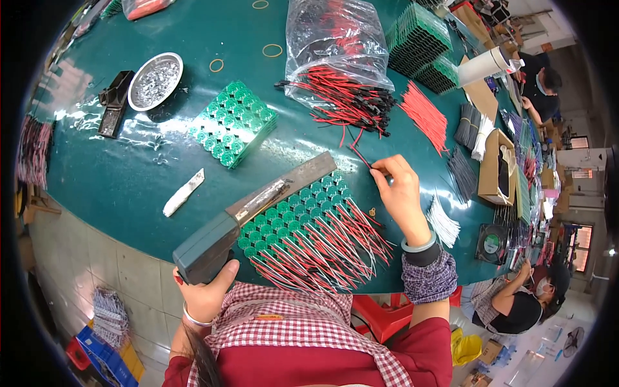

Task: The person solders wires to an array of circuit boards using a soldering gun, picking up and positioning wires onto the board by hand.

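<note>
My left hand (207, 293) is wrapped round the handle of a dark grey hand-held tool (207, 246), whose narrow metal front end points up and right. A long flat metal bar (316, 168) runs along the far edge of a panel of round green circuit boards (290, 216). Rows of red, white and black wires (322, 255) fan out from that panel toward me. My right hand (396, 187) pinches a thin red wire with a dark end (361, 157) between thumb and forefinger, right of the panel and just above the table.
Beyond lie a plastic bag of red wires (338, 64), a red wire bundle (423, 117) and stacked green boards (416, 39). Left are another board stack (233, 122), a metal bowl (155, 82) and a white-wrapped stick (184, 192). White wires (443, 220) lie right. Two people sit farther right.
</note>
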### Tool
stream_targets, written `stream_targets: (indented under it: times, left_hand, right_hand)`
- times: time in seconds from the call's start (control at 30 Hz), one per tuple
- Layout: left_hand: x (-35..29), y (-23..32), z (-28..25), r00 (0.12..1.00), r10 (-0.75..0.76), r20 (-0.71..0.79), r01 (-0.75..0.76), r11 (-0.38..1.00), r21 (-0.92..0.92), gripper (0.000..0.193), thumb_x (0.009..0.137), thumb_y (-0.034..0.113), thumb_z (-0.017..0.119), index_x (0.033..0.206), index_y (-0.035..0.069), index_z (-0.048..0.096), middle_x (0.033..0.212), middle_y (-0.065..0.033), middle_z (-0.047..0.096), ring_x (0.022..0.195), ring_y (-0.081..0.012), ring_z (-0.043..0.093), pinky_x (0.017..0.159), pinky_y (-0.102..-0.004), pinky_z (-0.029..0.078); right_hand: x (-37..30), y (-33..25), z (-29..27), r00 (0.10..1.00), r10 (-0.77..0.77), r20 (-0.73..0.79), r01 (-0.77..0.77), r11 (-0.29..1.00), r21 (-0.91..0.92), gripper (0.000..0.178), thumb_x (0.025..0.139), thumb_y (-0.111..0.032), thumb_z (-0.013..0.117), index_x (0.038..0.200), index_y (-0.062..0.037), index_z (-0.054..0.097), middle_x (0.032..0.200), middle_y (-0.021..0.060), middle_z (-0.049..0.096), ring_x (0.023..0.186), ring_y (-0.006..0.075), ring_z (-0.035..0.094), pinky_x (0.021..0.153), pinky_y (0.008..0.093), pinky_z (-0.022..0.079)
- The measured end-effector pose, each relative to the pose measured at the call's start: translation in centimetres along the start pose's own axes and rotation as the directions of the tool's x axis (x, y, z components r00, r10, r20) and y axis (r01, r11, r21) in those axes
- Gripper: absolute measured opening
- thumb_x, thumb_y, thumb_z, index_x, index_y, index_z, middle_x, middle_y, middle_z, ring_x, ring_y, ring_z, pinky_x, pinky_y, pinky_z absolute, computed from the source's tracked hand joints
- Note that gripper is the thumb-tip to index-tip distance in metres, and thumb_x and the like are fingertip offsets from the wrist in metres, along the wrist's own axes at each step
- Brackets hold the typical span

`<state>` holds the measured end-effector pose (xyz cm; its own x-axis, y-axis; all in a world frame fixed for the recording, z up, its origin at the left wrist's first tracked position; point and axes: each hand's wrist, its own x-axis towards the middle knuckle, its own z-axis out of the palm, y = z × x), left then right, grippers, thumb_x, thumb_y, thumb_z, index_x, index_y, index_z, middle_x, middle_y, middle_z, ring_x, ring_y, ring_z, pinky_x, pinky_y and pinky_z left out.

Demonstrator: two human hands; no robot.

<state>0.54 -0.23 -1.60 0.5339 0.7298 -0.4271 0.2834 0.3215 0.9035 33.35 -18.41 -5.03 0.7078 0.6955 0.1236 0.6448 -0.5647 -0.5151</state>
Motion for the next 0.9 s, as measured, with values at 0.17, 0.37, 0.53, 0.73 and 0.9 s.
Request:
stream_targets:
  times: [0.17,0.37,0.53,0.73,0.9]
  left_hand:
    - [0.4,0.8,1.2,0.997,0.04,0.062,-0.039,0.999,-0.02,0.035,0.076,0.002,0.08,0.109,-0.001,0.068,0.102,-0.0058,0.071,0.088,-0.0127,0.065,0.081,-0.0283,0.052]
    - [0.2,1.8,1.9,0.992,0.049,0.118,-0.051,0.999,0.014,0.039,0.078,0.002,0.08,0.114,-0.002,0.067,0.105,-0.0077,0.071,0.092,-0.0143,0.066,0.084,-0.0295,0.053]
    - [0.7,1.2,2.6,0.986,0.11,0.123,-0.118,0.991,0.059,0.039,0.077,-0.003,0.074,0.114,-0.003,0.063,0.097,-0.0079,0.066,0.063,-0.0114,0.057,0.054,-0.0252,0.046]
    - [1.2,1.7,3.5,0.983,-0.049,0.174,0.045,0.999,0.028,0.033,0.079,0.003,0.079,0.11,-0.003,0.068,0.099,-0.0069,0.071,0.086,-0.0128,0.065,0.078,-0.0285,0.053]
    - [1.5,1.3,4.5,0.976,0.04,0.214,-0.068,0.99,0.124,0.029,0.079,0.004,0.078,0.106,-0.002,0.069,0.091,-0.0065,0.072,0.078,-0.0131,0.065,0.071,-0.0263,0.053]
  right_hand:
    - [2.0,-1.3,1.5,0.995,-0.086,-0.053,0.091,0.99,0.103,0.016,0.08,-0.003,0.073,0.092,-0.0014,0.062,0.088,0.0119,0.057,0.083,0.0298,0.06,0.071,0.0383,0.049]
    - [3.0,-1.7,2.8,0.99,-0.138,-0.017,0.138,0.99,0.02,0.016,0.081,-0.002,0.07,0.091,-0.0012,0.057,0.09,0.0123,0.056,0.088,0.0318,0.056,0.074,0.0409,0.047]
    - [0.7,-3.0,1.7,0.995,-0.09,-0.036,0.095,0.984,0.152,0.014,0.081,0.002,0.068,0.091,-0.0011,0.058,0.087,0.013,0.057,0.083,0.0328,0.058,0.071,0.0404,0.047]
    - [-3.3,-4.8,1.4,0.988,-0.112,-0.108,0.131,0.973,0.19,0.016,0.076,0.007,0.071,0.089,-0.0008,0.066,0.082,0.0118,0.061,0.075,0.0299,0.061,0.064,0.0372,0.049]
    - [-4.5,-4.7,2.4,0.98,-0.126,-0.151,0.148,0.977,0.15,0.019,0.074,0.009,0.071,0.089,-0.0018,0.067,0.08,0.0098,0.06,0.072,0.0269,0.06,0.06,0.0358,0.048]
